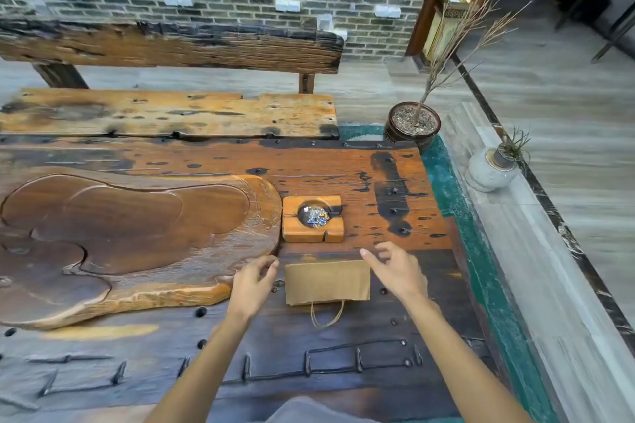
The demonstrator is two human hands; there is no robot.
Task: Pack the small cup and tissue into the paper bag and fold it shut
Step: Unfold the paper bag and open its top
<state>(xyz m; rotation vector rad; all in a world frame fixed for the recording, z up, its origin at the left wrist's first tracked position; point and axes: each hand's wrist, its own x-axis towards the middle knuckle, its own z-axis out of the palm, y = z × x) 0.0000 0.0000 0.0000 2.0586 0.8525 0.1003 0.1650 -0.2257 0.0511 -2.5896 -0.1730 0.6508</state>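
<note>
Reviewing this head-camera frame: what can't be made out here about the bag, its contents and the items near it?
- Paper bag: lies flat; its own paper hides whether the cup or tissue is inside. Neither shows elsewhere.
- Bag opening: the near edge by the handle is too small to tell if folded.
- Wooden block: the shiny thing in its round recess is too small to identify.
- Left hand, right hand: both empty beside the bag; contact unclear.

Bag (327,282) contents hidden, tray (103,233) cut by pic's left edge, stuff in ashtray (312,223) too small to tell.
</note>
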